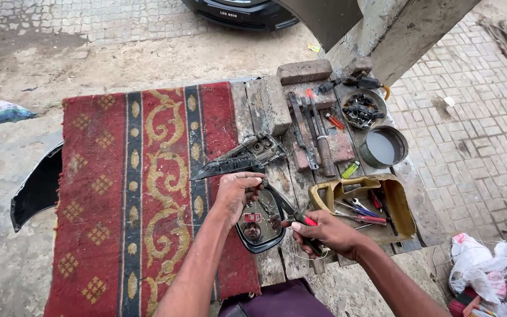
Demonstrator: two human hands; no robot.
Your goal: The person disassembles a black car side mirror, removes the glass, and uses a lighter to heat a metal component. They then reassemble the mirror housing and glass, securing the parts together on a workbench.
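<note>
Looks like a roadside car repair spot, set up outdoors on brick paving (pixel 470 129). A rough wooden bench (pixel 277 176) is covered partly by a red patterned rug (pixel 124 194), and it's loaded with files (pixel 312 135), a cut-open yellow jug of hand tools (pixel 371 205) and a bowl of black parts (pixel 362 110). A car bumper (pixel 242 12) is parked just behind.

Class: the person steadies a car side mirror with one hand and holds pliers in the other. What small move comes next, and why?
Probably close the pliers on the thin wire: the right hand points them at the side mirror while the left hand steadies it.
</note>
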